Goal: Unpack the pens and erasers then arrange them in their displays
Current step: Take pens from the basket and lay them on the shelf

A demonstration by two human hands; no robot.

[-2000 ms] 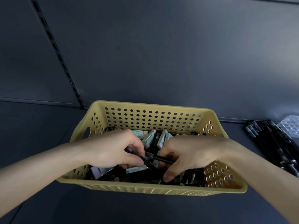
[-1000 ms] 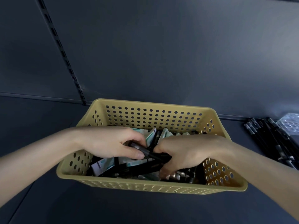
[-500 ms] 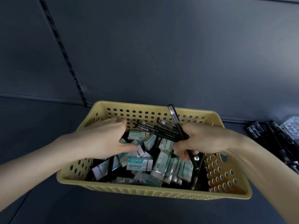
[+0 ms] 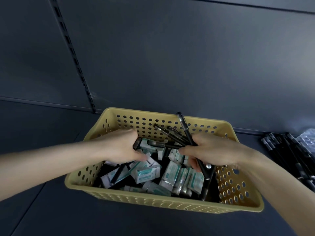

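A yellow perforated basket (image 4: 158,202) stands on the dark shelf, filled with several wrapped white-and-teal erasers (image 4: 172,174) and loose black pens. My right hand (image 4: 211,150) grips a bundle of black pens (image 4: 183,129) that fan out up and to the left over the basket. My left hand (image 4: 121,147) is inside the basket at its left, fingers curled round the end of a black pen (image 4: 137,144) that runs toward the bundle.
A row of black pens (image 4: 289,154) lies on the shelf at the right edge, beside a clear plastic wrapper (image 4: 306,138). A slotted upright (image 4: 75,57) runs down the grey back panel behind the basket.
Both hands were dug down among the basket's contents; the right hand has since lifted with a bundle of pens, and the erasers beneath are uncovered. The left hand has shifted left.
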